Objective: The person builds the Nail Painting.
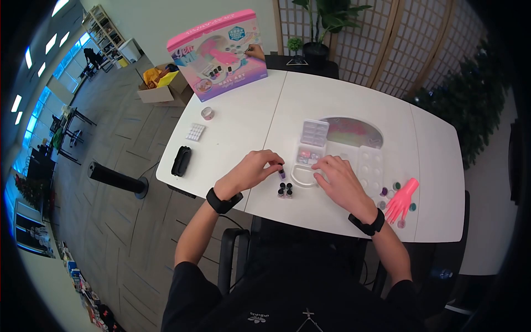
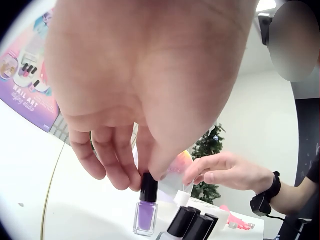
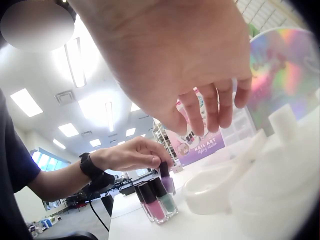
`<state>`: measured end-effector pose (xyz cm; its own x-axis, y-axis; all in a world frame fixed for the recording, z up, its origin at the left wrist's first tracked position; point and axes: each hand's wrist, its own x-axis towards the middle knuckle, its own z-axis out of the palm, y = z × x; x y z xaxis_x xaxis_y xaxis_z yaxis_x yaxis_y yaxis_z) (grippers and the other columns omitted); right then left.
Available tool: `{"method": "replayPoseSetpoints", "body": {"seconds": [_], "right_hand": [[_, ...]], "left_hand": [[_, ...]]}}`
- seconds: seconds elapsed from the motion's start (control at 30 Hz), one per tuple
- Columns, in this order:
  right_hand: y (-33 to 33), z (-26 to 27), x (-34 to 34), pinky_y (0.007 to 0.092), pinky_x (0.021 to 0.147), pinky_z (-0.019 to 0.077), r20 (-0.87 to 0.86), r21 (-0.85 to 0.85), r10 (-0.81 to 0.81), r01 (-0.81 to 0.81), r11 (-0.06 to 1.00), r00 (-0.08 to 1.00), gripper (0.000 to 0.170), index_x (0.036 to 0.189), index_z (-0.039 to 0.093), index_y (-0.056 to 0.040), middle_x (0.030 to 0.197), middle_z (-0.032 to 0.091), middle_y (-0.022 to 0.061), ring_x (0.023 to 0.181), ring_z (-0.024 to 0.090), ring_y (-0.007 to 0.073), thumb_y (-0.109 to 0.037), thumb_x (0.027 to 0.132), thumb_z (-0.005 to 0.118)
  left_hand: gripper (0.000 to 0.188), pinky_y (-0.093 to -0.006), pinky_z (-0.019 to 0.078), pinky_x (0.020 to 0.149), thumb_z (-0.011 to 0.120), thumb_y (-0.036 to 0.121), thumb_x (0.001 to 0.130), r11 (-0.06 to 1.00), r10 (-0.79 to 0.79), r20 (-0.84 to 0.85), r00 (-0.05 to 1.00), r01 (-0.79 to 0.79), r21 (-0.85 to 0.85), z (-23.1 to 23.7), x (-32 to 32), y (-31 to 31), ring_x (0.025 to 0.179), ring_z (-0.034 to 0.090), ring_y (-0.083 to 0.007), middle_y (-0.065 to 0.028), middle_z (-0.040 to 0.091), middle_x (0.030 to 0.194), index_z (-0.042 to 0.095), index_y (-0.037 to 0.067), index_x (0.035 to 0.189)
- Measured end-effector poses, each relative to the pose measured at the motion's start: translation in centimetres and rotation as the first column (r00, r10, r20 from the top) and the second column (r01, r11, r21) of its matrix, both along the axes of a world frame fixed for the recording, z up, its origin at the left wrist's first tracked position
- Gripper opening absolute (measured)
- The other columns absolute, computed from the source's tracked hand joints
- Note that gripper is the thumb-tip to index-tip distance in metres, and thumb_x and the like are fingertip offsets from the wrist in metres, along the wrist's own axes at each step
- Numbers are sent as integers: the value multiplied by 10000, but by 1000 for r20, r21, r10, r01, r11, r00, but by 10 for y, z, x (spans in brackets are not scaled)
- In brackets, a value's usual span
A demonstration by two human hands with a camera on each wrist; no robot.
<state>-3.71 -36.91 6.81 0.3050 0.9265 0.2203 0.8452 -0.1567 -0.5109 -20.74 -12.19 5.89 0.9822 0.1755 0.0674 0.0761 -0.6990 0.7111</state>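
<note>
The left hand point(image 1: 255, 169) pinches the black cap of a purple nail polish bottle point(image 2: 145, 215), which stands upright by the other bottles. Several black-capped bottles point(image 1: 285, 191) stand close together just below it; pink and green ones point(image 3: 156, 207) show in the right wrist view. The right hand point(image 1: 338, 178), fingers relaxed and holding nothing, hovers over the white nail station point(image 1: 303, 176), beside its rounded front part. In the station's compartments lie small pink and pale pieces point(image 1: 307, 155), under a raised clear lid point(image 1: 315, 133).
A pink model hand point(image 1: 402, 200) lies at the right among small round pots point(image 1: 396, 186). At the left are a black case point(image 1: 181, 161), a white tip sheet point(image 1: 196, 132) and a tape roll point(image 1: 207, 113). The product box point(image 1: 220, 55) stands at the back left.
</note>
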Motion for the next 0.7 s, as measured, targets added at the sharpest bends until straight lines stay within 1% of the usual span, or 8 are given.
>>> {"method": "replayPoseSetpoints", "body": {"seconds": [0.03,0.17,0.23,0.33,0.43,0.5,0.7], "right_hand": [[0,-1,-1,445,1057,466,-4,2,13,-13,1000,1000,220,1184,747,-17,1183,704,104,1167,639,301,-172,1039,688],[2,-5,-6,439,1009,474,-19,0,38,-38,999,999,191,1143,758,-33,1127,718,83,1118,655,284,-177,1047,677],[3,-5,-6,438,990,478,-16,6,30,-30,1000,999,181,1124,762,-37,1102,725,78,1094,663,281,-175,1045,676],[3,-7,-4,438,969,486,-2,22,8,-8,1000,1000,167,1091,767,-35,1068,737,78,1059,674,284,-166,1037,678],[1,-9,-1,436,956,491,2,29,-7,7,1000,1000,159,1065,769,-31,1052,745,84,1039,680,288,-157,1028,680],[0,-10,1,436,950,493,2,44,-9,9,999,1000,155,1054,769,-28,1046,748,86,1031,683,289,-152,1023,682],[-2,-11,0,441,948,492,-8,10,-17,17,1000,1000,155,1053,769,-36,1038,747,84,1028,684,289,-156,1027,676]], "left_hand": [[201,-407,597,912,762,142,1023,1000,7,10,1000,-7,-3,3,3,-1,990,772,-295,-164,794,1079,788,-1,1161],[199,-409,590,868,763,183,1028,1000,-7,29,1000,6,24,7,21,-9,951,764,-305,-155,791,1006,787,-4,1092],[229,-411,582,837,765,222,1030,999,-11,18,1000,10,53,6,30,-14,918,755,-313,-149,784,955,779,-6,1039],[299,-427,568,786,775,289,1021,990,32,21,999,-34,133,3,40,-21,868,736,-323,-140,768,895,752,-3,962],[325,-442,562,756,788,310,1003,986,44,73,996,-55,157,-1,47,-27,843,725,-331,-140,758,871,730,5,908],[315,-450,563,749,797,306,986,980,47,65,997,-59,189,-3,51,-30,840,724,-339,-140,757,863,724,16,887],[320,-478,564,756,827,315,931,946,56,66,996,-74,316,-12,56,-37,811,719,-370,-142,748,824,699,39,832]]}}
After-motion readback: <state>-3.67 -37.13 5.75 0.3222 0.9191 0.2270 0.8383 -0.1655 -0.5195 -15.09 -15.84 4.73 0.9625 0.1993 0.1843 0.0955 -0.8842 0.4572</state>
